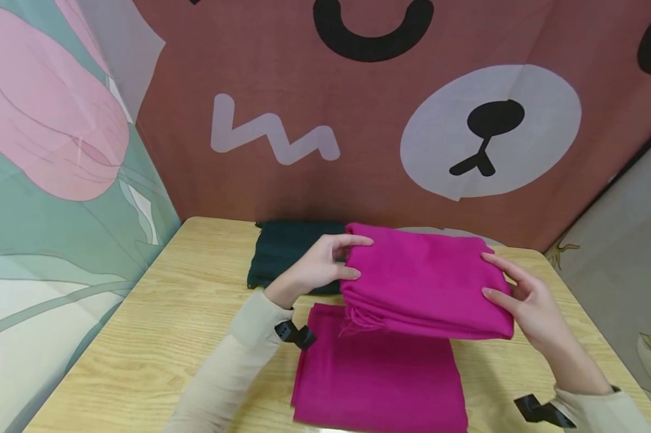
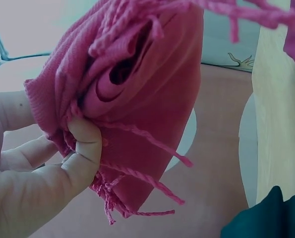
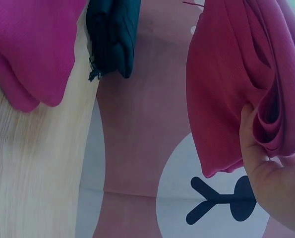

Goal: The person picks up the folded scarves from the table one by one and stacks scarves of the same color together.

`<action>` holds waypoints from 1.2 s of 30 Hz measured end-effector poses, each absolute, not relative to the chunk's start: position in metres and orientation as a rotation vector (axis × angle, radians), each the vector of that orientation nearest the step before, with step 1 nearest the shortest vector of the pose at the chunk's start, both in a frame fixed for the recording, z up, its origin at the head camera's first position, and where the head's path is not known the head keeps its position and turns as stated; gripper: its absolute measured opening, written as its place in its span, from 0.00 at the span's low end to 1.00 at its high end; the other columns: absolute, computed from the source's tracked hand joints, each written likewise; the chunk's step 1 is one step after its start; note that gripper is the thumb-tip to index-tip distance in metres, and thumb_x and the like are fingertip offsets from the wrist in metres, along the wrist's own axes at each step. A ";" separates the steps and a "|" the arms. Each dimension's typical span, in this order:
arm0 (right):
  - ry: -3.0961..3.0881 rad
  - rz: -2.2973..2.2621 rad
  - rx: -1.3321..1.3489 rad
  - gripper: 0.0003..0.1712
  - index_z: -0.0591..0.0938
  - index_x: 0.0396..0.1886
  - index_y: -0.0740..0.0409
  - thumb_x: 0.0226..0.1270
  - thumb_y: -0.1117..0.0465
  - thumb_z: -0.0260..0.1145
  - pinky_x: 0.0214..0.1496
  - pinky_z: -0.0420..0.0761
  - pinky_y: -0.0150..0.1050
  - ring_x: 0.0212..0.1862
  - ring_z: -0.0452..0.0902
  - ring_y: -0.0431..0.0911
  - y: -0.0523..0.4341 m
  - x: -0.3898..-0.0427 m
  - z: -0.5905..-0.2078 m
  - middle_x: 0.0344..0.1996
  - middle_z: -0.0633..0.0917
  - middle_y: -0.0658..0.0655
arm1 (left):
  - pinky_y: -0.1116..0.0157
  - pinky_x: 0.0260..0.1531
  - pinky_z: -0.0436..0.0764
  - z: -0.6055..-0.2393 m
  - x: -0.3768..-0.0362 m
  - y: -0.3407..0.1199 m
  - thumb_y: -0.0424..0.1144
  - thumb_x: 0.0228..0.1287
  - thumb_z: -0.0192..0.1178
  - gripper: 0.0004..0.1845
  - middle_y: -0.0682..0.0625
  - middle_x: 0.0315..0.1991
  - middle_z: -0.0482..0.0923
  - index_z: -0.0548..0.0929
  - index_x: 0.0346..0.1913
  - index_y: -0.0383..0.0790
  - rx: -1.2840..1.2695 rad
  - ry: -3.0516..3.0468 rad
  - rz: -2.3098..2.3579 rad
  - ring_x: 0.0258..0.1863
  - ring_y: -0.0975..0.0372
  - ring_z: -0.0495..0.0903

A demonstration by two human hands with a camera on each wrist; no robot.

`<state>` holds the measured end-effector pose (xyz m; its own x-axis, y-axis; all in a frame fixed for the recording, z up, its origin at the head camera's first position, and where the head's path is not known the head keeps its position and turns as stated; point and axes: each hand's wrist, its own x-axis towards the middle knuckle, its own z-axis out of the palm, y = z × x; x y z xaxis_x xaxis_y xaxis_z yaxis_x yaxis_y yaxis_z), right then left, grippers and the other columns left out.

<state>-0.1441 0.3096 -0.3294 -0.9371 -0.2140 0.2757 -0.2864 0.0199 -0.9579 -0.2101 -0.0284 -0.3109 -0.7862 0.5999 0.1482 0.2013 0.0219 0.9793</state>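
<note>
Both hands hold a folded magenta scarf (image 1: 422, 279) up above the table, one at each side. My left hand (image 1: 325, 264) pinches its left edge between thumb and fingers, and twisted fringe (image 2: 152, 183) dangles there in the left wrist view. At the opposite edge my right hand (image 1: 531, 304) grips the layered folds, thumb on one face in the right wrist view. A second folded magenta cloth (image 1: 379, 385) lies flat on the table below and nearer to me. Behind the left hand is a folded dark green cloth (image 1: 293, 246), partly hidden by the raised scarf.
The wooden table (image 1: 157, 325) has its back edge against a brown printed curtain (image 1: 271, 186) with a bear face. Another printed curtain (image 1: 44, 228) with tulips stands along the left. A pale curtain (image 1: 617, 240) runs down the right side.
</note>
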 end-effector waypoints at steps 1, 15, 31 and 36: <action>-2.196 2.100 0.546 0.33 0.66 0.65 0.58 0.61 0.80 0.53 0.27 0.80 0.36 0.40 0.79 0.39 0.309 -0.143 -0.329 0.55 0.70 0.48 | 0.63 0.41 0.78 -0.310 -0.209 -0.029 0.19 0.51 0.60 0.29 0.40 0.49 0.74 0.71 0.59 0.32 0.817 1.993 1.825 0.42 0.57 0.77; -2.220 2.102 0.573 0.33 0.64 0.66 0.60 0.60 0.81 0.53 0.30 0.80 0.36 0.45 0.78 0.38 0.299 -0.132 -0.336 0.60 0.65 0.46 | 0.61 0.42 0.78 -0.312 -0.195 -0.045 0.19 0.51 0.60 0.29 0.40 0.49 0.73 0.71 0.59 0.33 0.820 1.978 1.805 0.45 0.55 0.76; -2.246 2.076 0.572 0.33 0.65 0.65 0.60 0.60 0.80 0.54 0.29 0.80 0.38 0.43 0.78 0.40 0.288 -0.123 -0.338 0.56 0.71 0.45 | 0.60 0.40 0.79 -0.319 -0.183 -0.057 0.18 0.51 0.59 0.29 0.39 0.47 0.72 0.70 0.59 0.33 0.797 1.967 1.793 0.44 0.54 0.75; -2.280 2.042 0.599 0.32 0.64 0.65 0.63 0.60 0.80 0.54 0.29 0.80 0.39 0.42 0.79 0.40 0.284 -0.119 -0.340 0.56 0.71 0.46 | 0.59 0.41 0.78 -0.323 -0.178 -0.064 0.19 0.51 0.59 0.29 0.39 0.48 0.72 0.70 0.59 0.32 0.807 1.960 1.795 0.44 0.54 0.75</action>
<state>-0.1194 0.2838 -0.3397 -0.9260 -0.2658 0.2679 -0.2956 0.0693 -0.9528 -0.1778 -0.0637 -0.3225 -0.7709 0.6270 0.1121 0.1667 0.0288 0.9856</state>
